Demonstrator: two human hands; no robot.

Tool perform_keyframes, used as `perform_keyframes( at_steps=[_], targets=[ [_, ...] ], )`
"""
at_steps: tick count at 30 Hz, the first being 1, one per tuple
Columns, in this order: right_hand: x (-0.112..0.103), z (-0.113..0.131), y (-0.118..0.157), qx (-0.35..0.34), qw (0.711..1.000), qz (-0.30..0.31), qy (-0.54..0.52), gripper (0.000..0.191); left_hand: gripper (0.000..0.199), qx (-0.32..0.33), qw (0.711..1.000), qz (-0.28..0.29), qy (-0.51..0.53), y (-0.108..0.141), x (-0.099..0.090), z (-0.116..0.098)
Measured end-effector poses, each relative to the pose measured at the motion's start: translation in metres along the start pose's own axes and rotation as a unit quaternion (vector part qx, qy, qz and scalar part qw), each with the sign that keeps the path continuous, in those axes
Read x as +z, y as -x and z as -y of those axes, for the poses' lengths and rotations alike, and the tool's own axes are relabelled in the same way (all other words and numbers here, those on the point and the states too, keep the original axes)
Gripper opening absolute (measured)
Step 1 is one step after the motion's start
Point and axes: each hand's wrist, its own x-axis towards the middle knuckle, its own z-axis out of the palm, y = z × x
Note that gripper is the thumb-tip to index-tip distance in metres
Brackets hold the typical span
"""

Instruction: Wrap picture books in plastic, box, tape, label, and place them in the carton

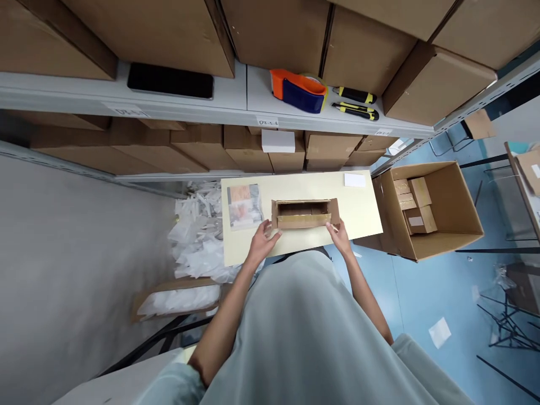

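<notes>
A small, long cardboard box lies on the pale yellow tabletop, its top open and its flaps folded outward. The inside is dark, and I cannot make out its contents. At the box's left front corner is my left hand, thumb and fingers spread apart. My right hand pinches the right front corner between thumb and fingers. Left of the box lies a clear plastic bag with a printed sheet. A white label-like slip rests near the table's back right corner.
Shelves of cardboard boxes rise behind the table. On the shelf are a phone, an orange-and-blue tape dispenser and two utility knives. A large open carton holding smaller boxes stands right; plastic bags pile up left.
</notes>
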Motion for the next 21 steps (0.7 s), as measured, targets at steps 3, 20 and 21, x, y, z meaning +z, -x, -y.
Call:
perform_keyframes(
  at_steps=[3, 20, 21],
  targets=[
    [-0.019, 0.019, 0.013, -0.076, 0.990, -0.103, 0.056, 0.067, 0.057, 0.118, 0.988, -0.079, -0.053, 0.015, -0.009, -0.021],
    [0.015, 0.065, -0.128, -0.278, 0.874, 0.194, 0.349, 0.046, 0.034, 0.255, 0.941, 0.080, -0.207, -0.006, 0.018, -0.033],
    [0.016, 0.062, -0.128, -0.272, 0.872, 0.192, 0.358, 0.044, 0.030, 0.257, 0.937, 0.094, -0.218, -0.006, 0.017, -0.029]
  ],
)
